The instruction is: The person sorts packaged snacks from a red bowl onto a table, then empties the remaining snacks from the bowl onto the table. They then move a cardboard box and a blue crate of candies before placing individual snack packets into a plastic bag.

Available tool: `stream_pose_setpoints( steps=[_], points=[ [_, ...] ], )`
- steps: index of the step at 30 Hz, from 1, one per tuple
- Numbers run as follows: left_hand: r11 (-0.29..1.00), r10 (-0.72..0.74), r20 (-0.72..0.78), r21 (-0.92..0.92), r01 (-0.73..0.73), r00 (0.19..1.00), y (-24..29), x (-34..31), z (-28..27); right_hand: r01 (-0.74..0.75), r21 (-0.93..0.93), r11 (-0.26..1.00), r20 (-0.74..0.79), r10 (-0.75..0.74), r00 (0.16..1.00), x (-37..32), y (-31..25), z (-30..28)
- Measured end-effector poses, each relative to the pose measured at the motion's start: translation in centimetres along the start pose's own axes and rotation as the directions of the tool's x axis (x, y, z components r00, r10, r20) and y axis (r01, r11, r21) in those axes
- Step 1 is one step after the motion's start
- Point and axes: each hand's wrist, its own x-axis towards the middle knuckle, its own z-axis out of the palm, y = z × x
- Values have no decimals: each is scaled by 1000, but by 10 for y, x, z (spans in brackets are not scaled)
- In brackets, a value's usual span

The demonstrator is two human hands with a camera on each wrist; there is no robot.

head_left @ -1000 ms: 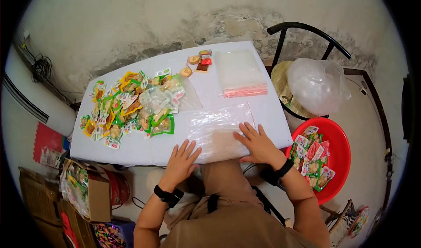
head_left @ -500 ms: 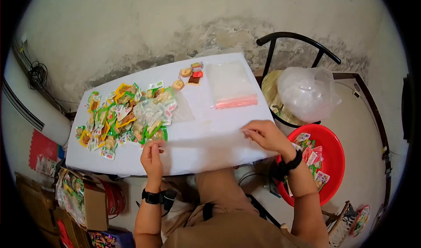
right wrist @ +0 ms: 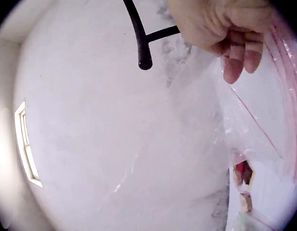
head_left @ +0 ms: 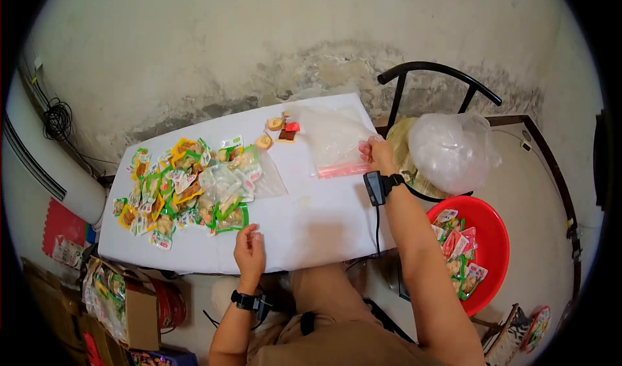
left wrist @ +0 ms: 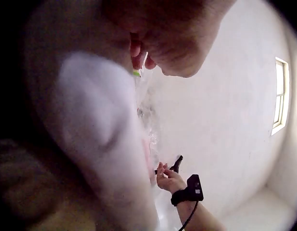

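In the head view my right hand (head_left: 376, 152) pinches a clear zip bag (head_left: 327, 129) by its right side, over a stack of similar bags (head_left: 343, 170) with pink-red zip edges at the table's back right. From those fingers the bag hangs as a thin see-through sheet, a red zip line across it, in the right wrist view. My left hand (head_left: 249, 252) is near the table's front edge, its fingers loosely curled with nothing in them. A heap of green and yellow snack packets (head_left: 188, 188) covers the table's left side, beyond that hand.
Small wrapped cakes (head_left: 275, 133) lie at the back of the white table (head_left: 311, 236). At the right are a black-framed chair (head_left: 447, 71) bearing a large clear plastic bag (head_left: 450, 152) and a red basin (head_left: 495, 256) with packets. An opened carton (head_left: 139, 314) stands lower left.
Both hands held a clear bag stretched low over the front of the table. My left hand has let go; my right has moved up and back with the bag to the stack.
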Motion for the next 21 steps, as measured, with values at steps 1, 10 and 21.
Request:
stream_pose_setpoints(
  steps=[1,10,21],
  points=[
    [1000,0,-2,-1,0,1000,3,-1,-1,1,-2,1000,1,-1,1000,-1,2,-1],
    [996,34,63,75,-39,997,6,-3,-1,-26,33,999,14,25,1000,9,13,-18],
    [987,126,30,96,-129,992,1,-3,0,108,-280,954,-42,-124,991,-19,13,1]
  ],
)
